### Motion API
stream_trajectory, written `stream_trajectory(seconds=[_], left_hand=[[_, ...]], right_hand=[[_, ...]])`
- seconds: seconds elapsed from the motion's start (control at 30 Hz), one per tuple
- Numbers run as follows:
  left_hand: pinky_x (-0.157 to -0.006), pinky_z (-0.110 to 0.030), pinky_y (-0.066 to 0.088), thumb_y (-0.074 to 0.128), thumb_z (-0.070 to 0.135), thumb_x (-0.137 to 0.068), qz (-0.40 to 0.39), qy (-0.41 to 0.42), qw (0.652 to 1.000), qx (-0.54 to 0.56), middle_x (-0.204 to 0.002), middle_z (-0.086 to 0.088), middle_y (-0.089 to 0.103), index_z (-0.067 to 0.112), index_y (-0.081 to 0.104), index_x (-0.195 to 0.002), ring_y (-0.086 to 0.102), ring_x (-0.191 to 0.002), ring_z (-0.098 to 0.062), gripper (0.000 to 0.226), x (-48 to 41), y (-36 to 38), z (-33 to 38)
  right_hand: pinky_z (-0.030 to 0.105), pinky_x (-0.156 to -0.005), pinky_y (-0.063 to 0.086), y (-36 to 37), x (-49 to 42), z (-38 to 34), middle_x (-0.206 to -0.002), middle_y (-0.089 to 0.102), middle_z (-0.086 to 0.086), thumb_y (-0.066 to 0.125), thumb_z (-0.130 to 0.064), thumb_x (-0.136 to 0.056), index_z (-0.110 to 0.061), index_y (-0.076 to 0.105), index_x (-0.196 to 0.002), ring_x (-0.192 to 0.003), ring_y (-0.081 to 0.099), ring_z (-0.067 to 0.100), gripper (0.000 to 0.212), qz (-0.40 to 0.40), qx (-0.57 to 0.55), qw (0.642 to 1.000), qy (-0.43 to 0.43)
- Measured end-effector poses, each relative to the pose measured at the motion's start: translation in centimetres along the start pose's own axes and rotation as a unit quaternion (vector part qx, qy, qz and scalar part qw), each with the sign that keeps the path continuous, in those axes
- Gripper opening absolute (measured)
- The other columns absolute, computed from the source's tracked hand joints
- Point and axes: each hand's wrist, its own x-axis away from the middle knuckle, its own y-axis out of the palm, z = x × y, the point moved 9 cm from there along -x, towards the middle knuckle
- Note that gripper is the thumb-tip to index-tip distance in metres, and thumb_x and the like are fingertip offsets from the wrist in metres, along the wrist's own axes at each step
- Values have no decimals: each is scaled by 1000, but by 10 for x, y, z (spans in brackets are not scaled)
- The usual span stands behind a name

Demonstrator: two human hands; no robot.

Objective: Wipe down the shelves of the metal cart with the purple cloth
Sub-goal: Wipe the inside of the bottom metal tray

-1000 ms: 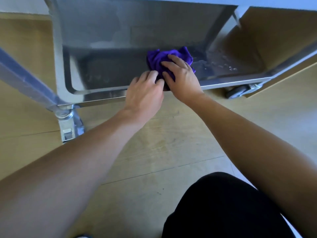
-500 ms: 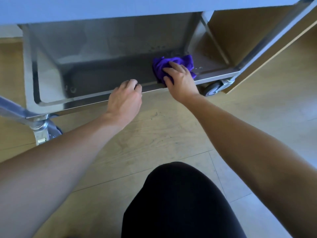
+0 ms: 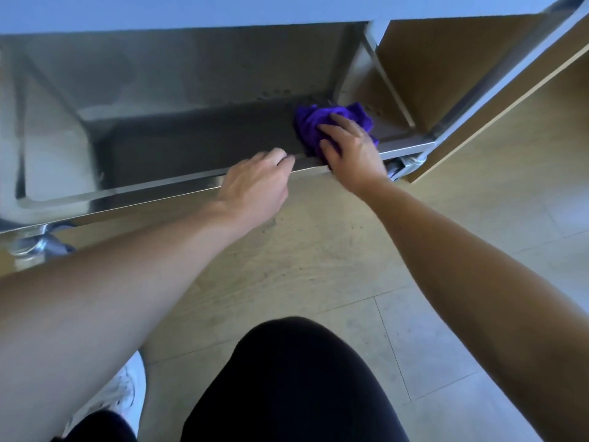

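**Bottom shelf and floor**

Steel bottom shelf [image 3: 197,145] of the metal cart [image 3: 178,68], rimmed, dark and reflective. Bunched purple cloth [image 3: 310,122] lying at its far right corner. Below, pale wood-look floor [image 3: 318,266], carrying the cart's casters [image 3: 411,162].

- A fuzzy purple cloth [image 3: 322,122] is seen, soft and matt.
- The cart shelf [image 3: 178,186] is brushed metal, its rim glossy.
- The floor [image 3: 318,263] is pale wood-look boards, smooth, faintly speckled.
- A side panel [image 3: 446,65] appears as matt wood.
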Motion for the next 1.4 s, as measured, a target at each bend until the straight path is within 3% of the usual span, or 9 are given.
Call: stream_trajectory(seconds=[0.2, 0.3, 0.47, 0.57, 0.73, 0.87, 1.03, 1.17, 1.4], left_hand=[[-89, -42, 47, 44, 24, -100, 64, -25, 997, 19, -134, -5, 52, 11, 60, -124, 47, -125, -25, 31, -5, 11, -14], [-93, -42, 42, 44, 27, -100, 68, -33, 997, 22, -135, -5, 52, 12, 58, -128, 45, -128, -26, 36, -10, 16, -19], [-93, -42, 42, 43, 30, -99, 102, -23, 994, 16, -135, -4, 55, 15, 59, -128, 48, -127, -26, 36, -5, 18, -22], [-91, -42, 43, 42, 31, -100, 111, -25, 993, 15, -135, -3, 55, 17, 59, -129, 49, -127, -26, 36, -5, 18, -23], [-86, -41, 43, 42, 31, -99, 124, -24, 992, 18, -130, -1, 57, 18, 60, -126, 52, -123, -26, 35, -7, 19, -23], [-85, -42, 43, 45, 28, -97, 137, -26, 990, 23, -128, -3, 59, 16, 62, -122, 54, -121, -27, 32, -7, 21, -22], [-88, -42, 42, 44, 30, -97, 135, -25, 990, 14, -130, -3, 58, 17, 62, -121, 53, -122, -25, 33, -8, 21, -25], [-85, -41, 44, 42, 31, -98, 143, -14, 990, 9, -128, -2, 58, 18, 62, -122, 54, -118, -25, 33, -8, 20, -24], [-87, -40, 42, 44, 29, -97, 146, -24, 988, 31, -125, 0, 58, 19, 62, -120, 54, -114, -24, 31, -9, 22, -25]], right_hand=[[40, -117, 25, -20, -6, 73, -151, 40, 6, 46, -28, -98, -20, 55, -135, -140, 33, 31, 39, 56, 12, 984, 168], [37, -116, 24, -4, -16, 38, -150, 41, 6, 45, -28, -97, -20, 56, -133, -137, 36, 32, 39, 58, 39, 985, 155], [44, -113, 33, 21, -26, -17, -149, 45, -2, 51, -32, -95, -27, 59, -130, -138, 38, 29, 36, 32, 0, 999, 29], [45, -111, 36, 8, -30, 12, -150, 43, -8, 51, -40, -93, -35, 57, -131, -138, 39, 23, 38, 40, 24, 997, 62], [41, -116, 29, -27, -27, 89, -152, 40, 0, 50, -32, -95, -27, 56, -134, -140, 35, 25, 39, 65, 4, 982, 177], [40, -117, 28, -16, -33, 78, -153, 39, 2, 49, -30, -95, -26, 56, -134, -140, 33, 31, 40, 62, 6, 973, 222], [40, -115, 30, 23, -39, -14, -148, 45, -2, 55, -31, -93, -27, 59, -130, -138, 36, 31, 38, 45, -15, 997, 68], [39, -111, 35, 14, -38, -1, -148, 46, -4, 55, -37, -92, -29, 57, -132, -136, 41, 25, 41, 44, 4, 999, 30], [51, -120, 18, -18, -29, 94, -158, 29, 4, 47, -40, -94, -30, 50, -137, -145, 16, 41, 44, 79, 29, 975, 207]])
